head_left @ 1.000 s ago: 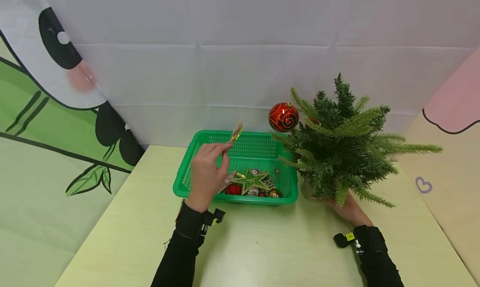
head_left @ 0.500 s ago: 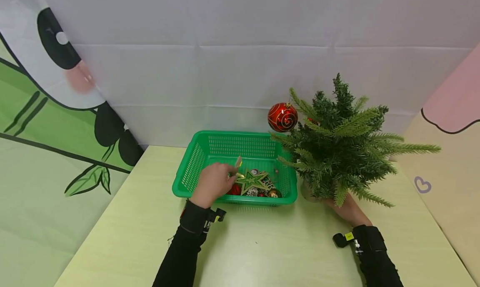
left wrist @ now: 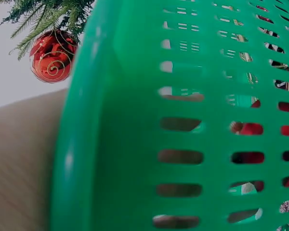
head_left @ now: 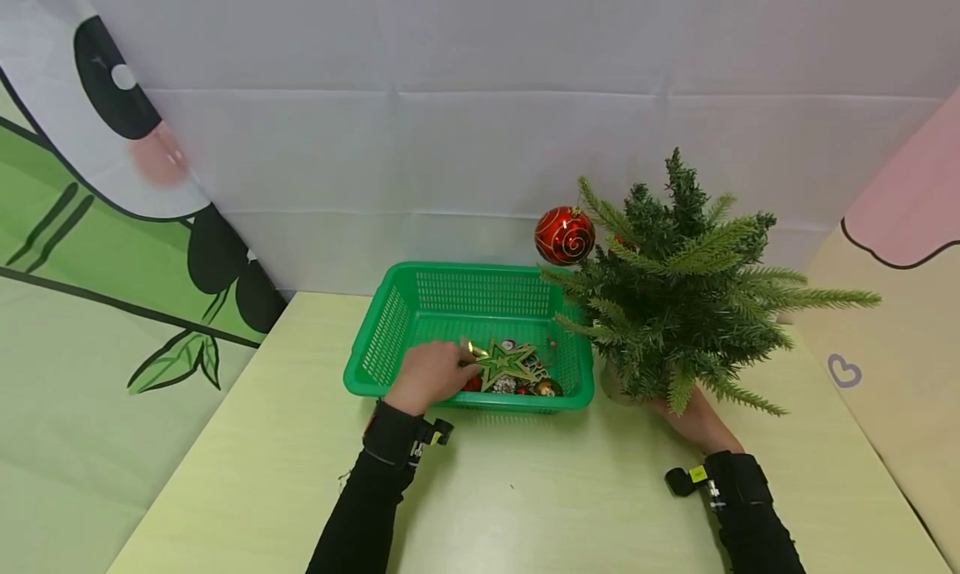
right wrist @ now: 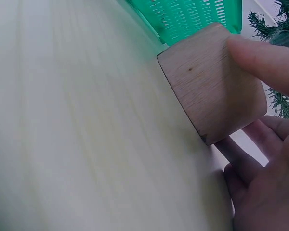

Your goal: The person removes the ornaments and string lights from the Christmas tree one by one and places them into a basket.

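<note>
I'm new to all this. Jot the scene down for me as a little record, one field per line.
Surface: pale table
Container: green plastic basket, left of the tree
Basket contents: include a green-and-gold star and a gold bauble
Tree: small artificial tree on a wooden base
Hanging on tree: red bauble with gold swirls, left side
Left hand: inside the basket, beside the star; whether it grips anything is hidden
Right hand: grips the wooden base
</note>
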`<act>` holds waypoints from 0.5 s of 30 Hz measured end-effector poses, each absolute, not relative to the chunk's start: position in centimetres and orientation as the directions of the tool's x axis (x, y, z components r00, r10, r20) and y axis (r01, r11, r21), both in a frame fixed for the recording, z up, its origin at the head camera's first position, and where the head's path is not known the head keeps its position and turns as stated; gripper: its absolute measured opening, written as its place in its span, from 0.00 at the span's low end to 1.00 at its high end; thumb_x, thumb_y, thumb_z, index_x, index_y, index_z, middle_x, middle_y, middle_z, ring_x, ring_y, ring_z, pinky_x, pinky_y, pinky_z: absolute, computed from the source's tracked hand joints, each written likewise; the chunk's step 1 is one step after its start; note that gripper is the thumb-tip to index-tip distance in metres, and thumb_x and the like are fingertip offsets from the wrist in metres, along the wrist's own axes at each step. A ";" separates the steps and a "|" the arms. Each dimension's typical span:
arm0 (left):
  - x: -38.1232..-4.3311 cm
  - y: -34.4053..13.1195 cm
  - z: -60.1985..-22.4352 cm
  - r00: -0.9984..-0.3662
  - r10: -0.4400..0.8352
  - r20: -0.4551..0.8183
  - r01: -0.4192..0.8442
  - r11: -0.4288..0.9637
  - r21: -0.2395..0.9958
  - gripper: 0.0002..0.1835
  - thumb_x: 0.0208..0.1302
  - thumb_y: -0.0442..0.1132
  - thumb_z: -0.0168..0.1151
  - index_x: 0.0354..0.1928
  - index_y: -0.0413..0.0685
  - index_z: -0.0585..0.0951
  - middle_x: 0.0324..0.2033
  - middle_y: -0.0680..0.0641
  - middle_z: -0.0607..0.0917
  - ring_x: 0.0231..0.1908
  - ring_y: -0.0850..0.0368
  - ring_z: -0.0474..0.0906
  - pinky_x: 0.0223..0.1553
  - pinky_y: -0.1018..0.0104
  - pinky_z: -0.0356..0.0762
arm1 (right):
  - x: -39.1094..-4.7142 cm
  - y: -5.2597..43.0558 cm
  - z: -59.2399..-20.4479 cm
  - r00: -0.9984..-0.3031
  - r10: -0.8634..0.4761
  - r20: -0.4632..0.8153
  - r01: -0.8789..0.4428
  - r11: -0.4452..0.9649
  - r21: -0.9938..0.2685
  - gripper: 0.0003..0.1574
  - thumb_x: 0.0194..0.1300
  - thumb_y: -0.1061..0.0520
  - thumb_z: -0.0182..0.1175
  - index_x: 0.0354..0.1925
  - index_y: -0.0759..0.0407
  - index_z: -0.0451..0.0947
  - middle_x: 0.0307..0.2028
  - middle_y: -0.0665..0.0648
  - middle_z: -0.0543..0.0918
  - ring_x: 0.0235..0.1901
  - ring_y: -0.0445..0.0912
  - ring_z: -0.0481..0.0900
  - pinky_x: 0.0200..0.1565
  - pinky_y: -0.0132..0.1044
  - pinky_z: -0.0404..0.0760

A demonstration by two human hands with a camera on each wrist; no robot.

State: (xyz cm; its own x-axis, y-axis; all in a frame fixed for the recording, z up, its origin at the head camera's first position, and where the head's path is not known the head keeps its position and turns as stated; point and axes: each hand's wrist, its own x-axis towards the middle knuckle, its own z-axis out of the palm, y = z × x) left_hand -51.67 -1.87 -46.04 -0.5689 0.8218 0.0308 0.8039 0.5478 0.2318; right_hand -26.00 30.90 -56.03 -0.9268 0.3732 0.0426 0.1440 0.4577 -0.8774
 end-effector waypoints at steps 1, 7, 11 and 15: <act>-51.7 -1.9 -46.1 -0.569 0.822 0.027 0.803 0.548 0.233 0.12 0.75 0.50 0.62 0.47 0.56 0.90 0.18 0.52 0.71 0.22 0.57 0.65 0.26 0.62 0.53 | -26.0 30.9 -56.0 -0.927 0.373 0.040 0.146 0.458 -0.877 0.50 0.78 0.55 0.59 0.82 0.64 0.43 0.77 0.75 0.52 0.75 0.75 0.51 0.74 0.66 0.58; -51.7 -2.0 -46.2 -0.564 0.825 0.015 0.801 0.543 0.252 0.13 0.76 0.50 0.61 0.48 0.54 0.89 0.20 0.51 0.71 0.24 0.56 0.66 0.30 0.59 0.57 | -25.9 30.7 -55.8 -0.926 0.375 0.036 0.150 0.455 -0.878 0.50 0.78 0.55 0.59 0.82 0.65 0.43 0.77 0.75 0.52 0.75 0.75 0.51 0.74 0.66 0.58; -51.8 -2.0 -46.3 -0.567 0.824 0.006 0.800 0.549 0.242 0.16 0.77 0.51 0.60 0.54 0.54 0.88 0.26 0.50 0.80 0.26 0.55 0.71 0.30 0.58 0.59 | -25.8 30.6 -55.8 -0.925 0.378 0.037 0.152 0.459 -0.875 0.49 0.78 0.55 0.59 0.82 0.66 0.43 0.77 0.76 0.52 0.75 0.75 0.51 0.74 0.67 0.57; -51.8 -2.0 -46.3 -0.569 0.822 0.010 0.799 0.550 0.243 0.19 0.77 0.52 0.59 0.60 0.52 0.85 0.40 0.45 0.88 0.28 0.53 0.75 0.28 0.59 0.57 | -25.8 30.6 -55.8 -0.924 0.380 0.034 0.155 0.453 -0.878 0.49 0.78 0.55 0.59 0.82 0.66 0.43 0.77 0.76 0.51 0.75 0.75 0.51 0.74 0.67 0.57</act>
State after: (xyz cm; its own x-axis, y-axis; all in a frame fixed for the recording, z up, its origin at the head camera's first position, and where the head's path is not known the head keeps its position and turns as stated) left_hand -51.82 -2.00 -46.33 -0.5695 0.8220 0.0099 0.7988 0.5505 0.2427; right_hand -25.84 30.63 -55.77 -0.9242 0.3805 0.0335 0.1547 0.4531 -0.8780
